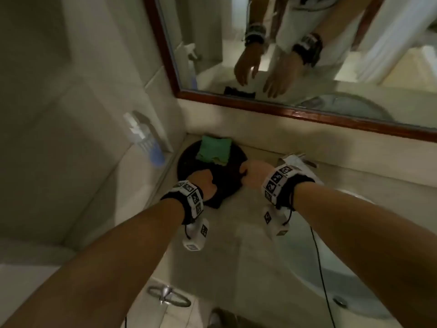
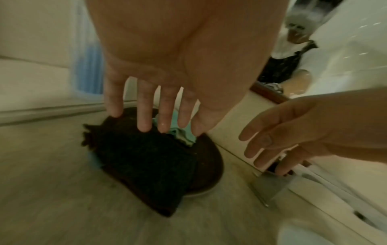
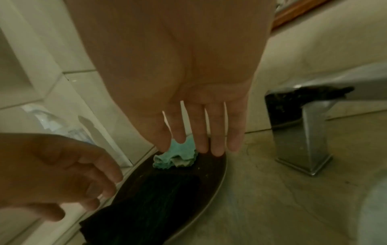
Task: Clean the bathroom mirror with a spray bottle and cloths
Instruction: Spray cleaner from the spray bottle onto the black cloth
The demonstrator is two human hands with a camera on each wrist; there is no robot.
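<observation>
Both your hands hang over the dark round tray (image 1: 186,159) in the corner of the counter, and neither has hold of anything. Your left hand (image 1: 201,183) has its fingers (image 2: 144,116) straight and slightly spread, tips just above or perhaps brushing the dark cloth (image 2: 146,165); contact is hard to judge. Your right hand (image 1: 254,174) is likewise extended with relaxed fingers (image 3: 201,132), hovering above the tray's far edge.

The dark cloth lies folded directly under your left fingertips, draped over the tray's near rim so one end hangs onto the counter (image 1: 236,245). That overhang gives you a free edge to pinch. The green cloth (image 1: 214,150) sits bunched just beyond both sets of fingertips, at the back of the tray near the wall. Keeping both cloths on the tray probably holds them off the counter.

The spray bottle (image 1: 144,138) stands on the ledge to the outside of your left hand, upright and within that hand's reach, so your right stays free for a cloth. The mirror (image 1: 307,67) rises beyond both hands. The tap (image 3: 303,132) stands off to the outer side of your right hand.

With nothing yet gripped, I judge you are at the picking-up stage.
</observation>
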